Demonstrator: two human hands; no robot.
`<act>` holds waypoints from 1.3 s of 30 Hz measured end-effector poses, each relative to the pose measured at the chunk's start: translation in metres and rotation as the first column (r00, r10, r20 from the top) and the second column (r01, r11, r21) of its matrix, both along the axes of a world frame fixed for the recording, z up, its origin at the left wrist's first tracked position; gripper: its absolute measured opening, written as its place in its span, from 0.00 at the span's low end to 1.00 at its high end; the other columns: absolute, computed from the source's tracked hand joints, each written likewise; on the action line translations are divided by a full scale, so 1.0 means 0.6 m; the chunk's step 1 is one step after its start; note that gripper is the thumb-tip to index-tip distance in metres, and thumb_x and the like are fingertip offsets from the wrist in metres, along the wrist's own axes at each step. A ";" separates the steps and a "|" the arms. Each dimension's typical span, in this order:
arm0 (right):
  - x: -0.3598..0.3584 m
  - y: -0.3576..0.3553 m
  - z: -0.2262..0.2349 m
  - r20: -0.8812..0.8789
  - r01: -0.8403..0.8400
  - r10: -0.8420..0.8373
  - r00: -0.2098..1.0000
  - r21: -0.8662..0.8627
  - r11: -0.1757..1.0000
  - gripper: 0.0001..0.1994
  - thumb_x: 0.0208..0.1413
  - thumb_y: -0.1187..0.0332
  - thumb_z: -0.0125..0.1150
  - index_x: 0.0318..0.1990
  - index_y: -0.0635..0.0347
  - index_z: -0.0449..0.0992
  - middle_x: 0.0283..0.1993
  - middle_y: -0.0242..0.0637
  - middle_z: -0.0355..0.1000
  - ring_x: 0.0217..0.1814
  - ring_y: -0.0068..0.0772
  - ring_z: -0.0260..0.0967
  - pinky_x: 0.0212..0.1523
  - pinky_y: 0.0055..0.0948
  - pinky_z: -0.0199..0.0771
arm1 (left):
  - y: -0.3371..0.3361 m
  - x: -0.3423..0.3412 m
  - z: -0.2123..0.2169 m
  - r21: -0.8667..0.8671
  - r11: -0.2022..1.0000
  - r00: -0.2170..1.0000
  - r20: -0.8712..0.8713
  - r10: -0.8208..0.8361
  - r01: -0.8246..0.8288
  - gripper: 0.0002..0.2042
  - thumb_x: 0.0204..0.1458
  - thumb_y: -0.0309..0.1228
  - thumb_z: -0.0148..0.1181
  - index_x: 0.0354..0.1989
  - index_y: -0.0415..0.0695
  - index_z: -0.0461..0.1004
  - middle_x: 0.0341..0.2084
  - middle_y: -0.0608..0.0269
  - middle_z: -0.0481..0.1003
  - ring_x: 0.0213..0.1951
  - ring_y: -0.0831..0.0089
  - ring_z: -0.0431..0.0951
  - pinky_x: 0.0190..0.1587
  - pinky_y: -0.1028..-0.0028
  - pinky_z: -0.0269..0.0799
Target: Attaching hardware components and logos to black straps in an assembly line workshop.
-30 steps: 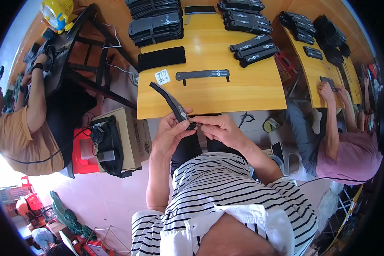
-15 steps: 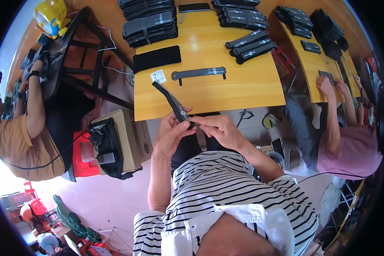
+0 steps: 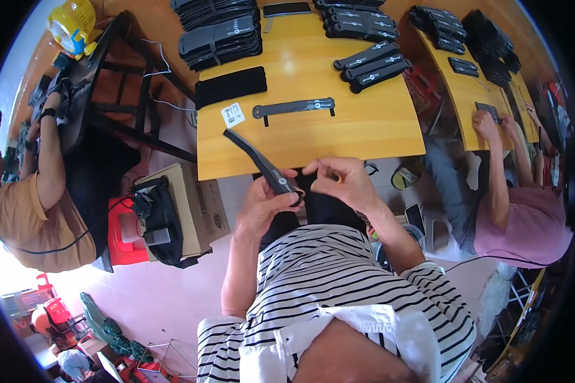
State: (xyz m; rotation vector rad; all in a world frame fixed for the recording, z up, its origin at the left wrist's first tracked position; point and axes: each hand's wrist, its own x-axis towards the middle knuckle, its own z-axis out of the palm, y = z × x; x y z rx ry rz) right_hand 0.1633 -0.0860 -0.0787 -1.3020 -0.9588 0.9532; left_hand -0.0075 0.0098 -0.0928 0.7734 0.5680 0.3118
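My left hand [image 3: 258,207] is closed around the lower end of a dark grey strap [image 3: 254,156] with a pale printed mark. The strap slants up and left toward the table edge. Just right of it, apart from the strap, my right hand [image 3: 350,185] hovers with fingers partly curled, index finger and thumb apart; I make out nothing held between them. Beyond, a similar strap [image 3: 294,107] lies flat on the table [image 3: 364,137], with two short dark tabs below it. A white printed label [image 3: 232,115] lies by its left end, near a black cloth-like strip [image 3: 231,88].
Stacks of dark straps [image 3: 220,41] stand at the far left, more bundles [image 3: 361,24] at the far right, with several loose straps [image 3: 372,66] nearer. A cardboard box [image 3: 195,210] with a black bag [image 3: 169,223] is left of me. Co-workers sit on both sides.
My right hand has come off the strap's lower end and moved right. The left hand keeps hold of the strap, now turned slightly with its printed mark more visible.
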 end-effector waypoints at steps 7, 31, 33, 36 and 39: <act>0.012 0.012 0.031 0.373 -0.529 0.533 0.760 -0.122 0.840 0.08 0.47 0.69 0.59 0.25 0.62 0.69 0.18 0.37 0.63 0.20 0.35 0.59 0.25 0.32 0.57 | 0.010 0.002 -0.003 0.014 0.973 0.973 0.026 -0.231 0.231 0.23 0.41 0.22 0.63 0.47 0.33 0.63 0.35 0.56 0.72 0.34 0.71 0.76 0.34 0.76 0.78; -0.017 -0.007 0.021 0.157 -0.301 0.320 0.934 -0.136 0.944 0.09 0.54 0.71 0.48 0.24 0.66 0.67 0.19 0.33 0.67 0.21 0.21 0.69 0.22 0.21 0.65 | -0.010 0.026 -0.024 -0.065 0.942 0.945 0.007 -0.328 0.328 0.13 0.50 0.28 0.49 0.44 0.38 0.63 0.22 0.57 0.72 0.23 0.74 0.75 0.28 0.78 0.74; -0.016 -0.008 0.016 0.169 -0.250 0.262 0.950 -0.092 0.964 0.09 0.54 0.71 0.47 0.24 0.66 0.67 0.19 0.33 0.66 0.20 0.21 0.68 0.21 0.20 0.64 | -0.014 0.032 -0.030 0.046 0.959 0.958 -0.070 -0.277 0.281 0.10 0.53 0.31 0.41 0.39 0.39 0.65 0.16 0.62 0.68 0.17 0.77 0.69 0.21 0.81 0.68; 0.014 -0.002 0.003 -0.168 -0.040 0.000 0.986 -0.236 0.971 0.08 0.53 0.69 0.49 0.23 0.57 0.66 0.14 0.26 0.57 0.10 0.16 0.51 0.13 0.17 0.52 | -0.015 0.027 -0.022 0.033 0.953 0.949 0.079 -0.304 0.303 0.10 0.54 0.31 0.40 0.36 0.39 0.65 0.13 0.65 0.65 0.13 0.80 0.62 0.16 0.82 0.59; 0.084 0.005 0.022 -0.685 -0.039 -0.243 0.687 -0.369 0.929 0.09 0.52 0.68 0.52 0.22 0.52 0.63 0.12 0.20 0.49 0.08 0.13 0.44 0.09 0.16 0.43 | -0.020 0.023 -0.013 -0.014 0.947 0.943 0.101 -0.317 0.320 0.08 0.53 0.30 0.41 0.35 0.39 0.65 0.11 0.66 0.63 0.11 0.81 0.60 0.13 0.84 0.54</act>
